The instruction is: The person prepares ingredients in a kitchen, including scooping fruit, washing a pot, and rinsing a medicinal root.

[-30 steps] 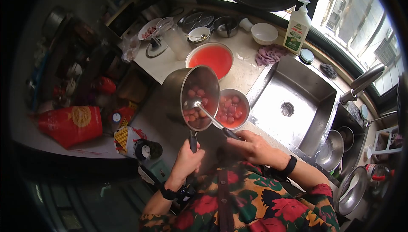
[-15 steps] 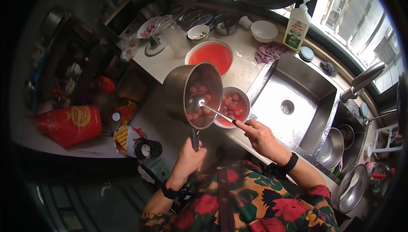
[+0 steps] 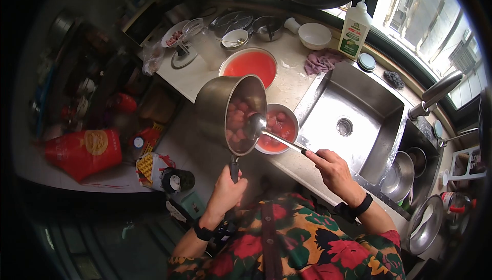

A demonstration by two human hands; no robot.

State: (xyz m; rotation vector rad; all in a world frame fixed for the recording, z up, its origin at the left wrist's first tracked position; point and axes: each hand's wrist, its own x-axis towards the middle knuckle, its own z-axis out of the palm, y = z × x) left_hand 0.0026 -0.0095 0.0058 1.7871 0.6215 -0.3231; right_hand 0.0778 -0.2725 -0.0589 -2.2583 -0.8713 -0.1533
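My left hand is closed around the black handle of a metal saucepan, which is tilted to the right. Round reddish fruits lie inside the pan. In my right hand is a ladle, gripped by its dark-ended handle; its bowl is at the pan's rim, over the edge of a white bowl. That white bowl stands on the counter beside the pan and holds similar fruits in red liquid. Behind the pan is another bowl full of red liquid.
To the right is a steel sink with a faucet and pans in its side basin. A pump bottle, a purple cloth and an empty white bowl stand along the back. A red bag lies at left.
My right hand has moved to the right, bringing the ladle's bowl from inside the saucepan to its rim by the white bowl. My left hand holds the tilted pan nearly still.
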